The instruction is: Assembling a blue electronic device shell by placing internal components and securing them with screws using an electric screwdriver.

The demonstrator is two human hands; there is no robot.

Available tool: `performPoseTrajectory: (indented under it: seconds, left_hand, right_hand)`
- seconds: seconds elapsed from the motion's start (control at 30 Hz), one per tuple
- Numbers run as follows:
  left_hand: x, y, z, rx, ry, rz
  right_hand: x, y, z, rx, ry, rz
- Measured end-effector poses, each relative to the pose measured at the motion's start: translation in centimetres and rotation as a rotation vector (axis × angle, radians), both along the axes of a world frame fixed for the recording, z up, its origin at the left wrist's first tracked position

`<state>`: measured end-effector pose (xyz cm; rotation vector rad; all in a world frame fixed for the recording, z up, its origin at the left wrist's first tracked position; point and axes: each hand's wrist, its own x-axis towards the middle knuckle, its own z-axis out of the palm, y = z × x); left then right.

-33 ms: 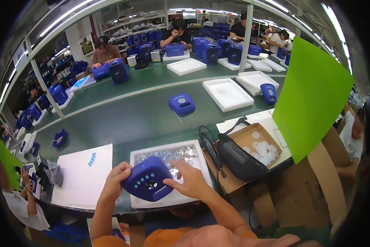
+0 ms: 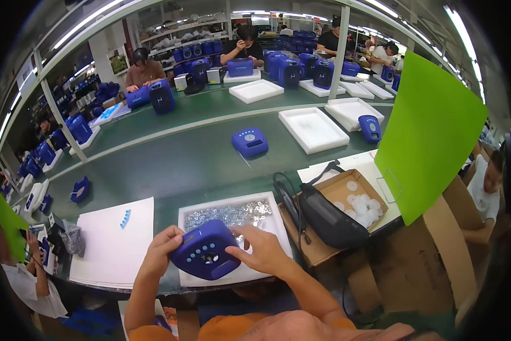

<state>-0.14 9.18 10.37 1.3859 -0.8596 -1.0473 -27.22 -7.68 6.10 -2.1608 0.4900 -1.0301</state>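
My left hand [image 2: 165, 250] grips the left edge of a blue plastic casing panel [image 2: 201, 264]. The panel is tilted over a white foam tray [image 2: 185, 277]. A row of light-blue buttons [image 2: 201, 254] crosses its face, above a round opening. At the panel's right side is my right hand [image 2: 260, 250], thumb on the edge and index finger reaching toward its upper corner; the other fingers are partly hidden. Many small shiny parts [image 2: 255, 208] lie loose in the tray behind the panel.
To the left, a light-blue button strip [image 2: 125, 219] lies on a white board [image 2: 110, 250]. A black pouch [image 2: 329, 219] rests across a cardboard box [image 2: 375, 184] holding white discs [image 2: 363, 207]. Another blue panel [image 2: 250, 142] sits farther back. A green divider [image 2: 429, 136] stands at right.
The panel sits very slightly lower in the picture, and my right fingers have drawn a little nearer its upper edge. Otherwise the view has barely shifted.
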Motion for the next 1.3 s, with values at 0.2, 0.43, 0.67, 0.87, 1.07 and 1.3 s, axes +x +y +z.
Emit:
performPoseTrajectory:
  seconds: [0.2,0.43,0.67,0.87,1.07,1.3]
  left_hand:
    - [0.0,0.9,-1.3,0.02,0.021,-0.064]
    - [0.6,-0.8,-2.0,-0.136,0.183,-0.088]
    - [2.0,-2.8,-6.0,-0.126,0.189,-0.101]
    - [0.3,-2.1,-7.5,-0.088,-0.466,0.045]
    - [0.2,-1.7,-7.8,0.153,-0.606,0.128]
    - [2.6,-4.2,-10.0,-0.163,-1.344,0.269]
  right_hand:
    - [-1.3,1.6,0.2,-0.031,0.058,0.089]
    - [-2.1,1.3,2.1,0.137,0.087,0.05]
    - [-1.8,-2.5,1.6,0.524,0.105,-0.073]
    - [-1.9,-3.6,-2.5,0.695,0.224,-0.039]
    - [-2.1,-5.0,-3.8,0.798,0.474,-0.018]
    - [-1.2,-5.0,-1.4,0.286,0.773,-0.051]
